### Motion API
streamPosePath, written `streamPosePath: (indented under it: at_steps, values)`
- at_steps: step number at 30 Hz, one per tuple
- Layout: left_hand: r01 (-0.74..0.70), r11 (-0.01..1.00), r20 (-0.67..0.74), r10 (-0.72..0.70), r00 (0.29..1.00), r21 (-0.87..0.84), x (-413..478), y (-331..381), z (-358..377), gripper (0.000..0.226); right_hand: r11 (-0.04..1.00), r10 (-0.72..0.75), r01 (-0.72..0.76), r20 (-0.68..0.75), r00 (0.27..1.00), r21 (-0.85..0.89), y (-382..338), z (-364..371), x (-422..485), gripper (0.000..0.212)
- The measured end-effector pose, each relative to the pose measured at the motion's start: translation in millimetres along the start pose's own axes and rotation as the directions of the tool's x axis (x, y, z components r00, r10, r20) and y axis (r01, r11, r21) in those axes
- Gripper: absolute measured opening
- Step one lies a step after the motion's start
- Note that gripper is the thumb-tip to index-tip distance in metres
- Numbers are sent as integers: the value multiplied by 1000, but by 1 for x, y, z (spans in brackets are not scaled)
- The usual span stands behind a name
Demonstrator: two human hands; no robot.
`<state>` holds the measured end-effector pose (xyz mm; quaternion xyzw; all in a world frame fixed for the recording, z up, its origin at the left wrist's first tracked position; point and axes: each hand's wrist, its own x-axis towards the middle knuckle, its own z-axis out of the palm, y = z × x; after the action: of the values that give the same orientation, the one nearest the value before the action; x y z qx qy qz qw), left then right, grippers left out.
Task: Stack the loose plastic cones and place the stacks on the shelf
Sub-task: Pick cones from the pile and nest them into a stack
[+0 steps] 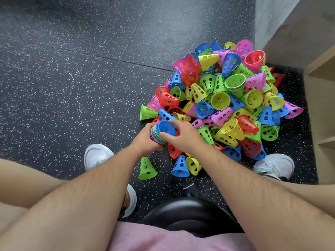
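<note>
A big heap of loose plastic cones (226,98) in red, blue, green, yellow and pink lies on the dark speckled floor. My left hand (145,138) grips a stack of nested cones (159,133) from the side, its open mouth facing up, with a blue cone innermost. My right hand (183,134) holds the rim of that blue top cone with thumb and fingers. A green cone (147,169), a blue cone (180,166) and a yellow cone (193,165) stand apart near my feet. A wooden shelf (320,73) rises at the right edge.
I sit on a black stool (190,214) with white shoes (97,155) on either side of the heap's near edge. A grey wall (290,33) stands behind the heap. Bare rubber floor (72,69) stretches to the left.
</note>
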<state>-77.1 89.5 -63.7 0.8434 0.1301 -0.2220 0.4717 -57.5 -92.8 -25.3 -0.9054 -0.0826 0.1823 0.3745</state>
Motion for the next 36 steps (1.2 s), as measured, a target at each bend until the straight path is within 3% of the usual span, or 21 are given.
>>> streamPosePath:
  at_steps: [4, 7, 9, 11, 13, 15, 17, 20, 23, 25, 27, 32, 34, 36]
  values:
    - [10, 997, 16, -11, 1000, 76, -6, -9, -12, 67, 1000, -28, 30, 171, 985, -5, -8, 19, 4, 62]
    - [38, 998, -42, -35, 999, 58, -11, -23, -25, 68, 996, -73, 76, 59, 996, -51, -12, 32, -1, 38]
    - [53, 998, -72, -52, 996, 20, -16, -28, -34, 73, 960, -233, 230, -1, 972, -160, -9, 45, -8, 21]
    - [68, 998, -109, -68, 992, -11, -19, -36, -41, 77, 823, -487, 505, 134, 863, -261, 1, 64, -16, 18]
    - [87, 996, -135, -83, 987, 17, -22, -44, -46, 69, 646, -615, 705, 348, 708, -293, 6, 85, -24, 17]
    - [105, 993, -132, -98, 986, 47, -25, -50, -50, 63, 520, -599, 796, 532, 598, -309, 6, 106, -27, 28]
    - [111, 993, -125, -104, 987, 49, -25, -54, -54, 63, 475, -508, 813, 650, 566, -336, -1, 119, -29, 36]
    - [125, 991, -117, -119, 986, 47, -24, -58, -55, 65, 455, -393, 794, 710, 585, -403, -6, 127, -29, 43]
    - [122, 992, -121, -116, 986, 43, -21, -59, -54, 66, 457, -372, 778, 702, 607, -430, -7, 124, -25, 51]
    - [118, 992, -123, -113, 986, 35, -20, -58, -54, 67, 499, -353, 722, 649, 674, -479, -5, 117, -20, 63]
    - [116, 993, -117, -113, 987, 19, -19, -57, -54, 66, 619, -333, 605, 530, 779, -501, -3, 105, -17, 72]
    - [125, 992, -125, -126, 984, -13, -15, -55, -51, 66, 898, -276, 304, 129, 952, -320, 10, 69, -5, 35]
    - [131, 991, -119, -131, 984, -11, -14, -54, -50, 67, 908, -252, 277, 118, 960, -314, 16, 59, -4, 33]
    - [132, 991, -104, -130, 986, 6, -14, -53, -48, 68, 821, -350, 413, 225, 909, -394, 21, 55, -9, 36]
